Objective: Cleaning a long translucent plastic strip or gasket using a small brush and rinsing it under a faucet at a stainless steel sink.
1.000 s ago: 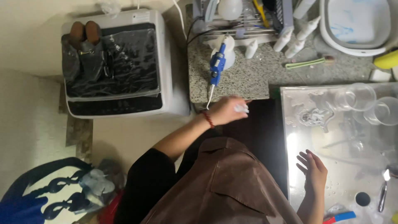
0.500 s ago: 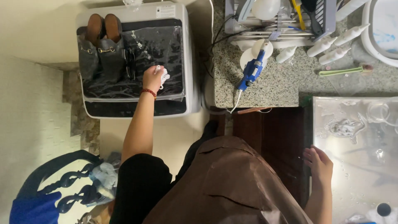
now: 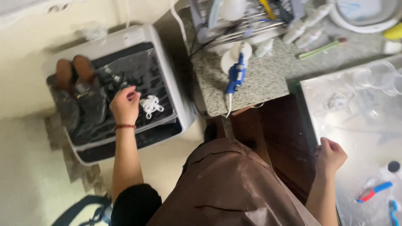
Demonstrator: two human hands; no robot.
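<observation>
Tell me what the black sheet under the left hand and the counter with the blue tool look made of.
The black sheet under the left hand looks like thin glossy plastic film: wrinkled, with bright glints. The counter looks like polished speckled granite, grey flecked with dark grains. The blue tool seems moulded plastic.

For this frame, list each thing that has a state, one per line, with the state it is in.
left hand: fingers loosely curled, resting on the black plastic beside the white cord, holding nothing.
right hand: curled, at the metal table's edge.
white cord: tangled, lying on the black plastic.
white machine: top covered with black plastic.
blue glue gun: lying on the granite counter.
</observation>
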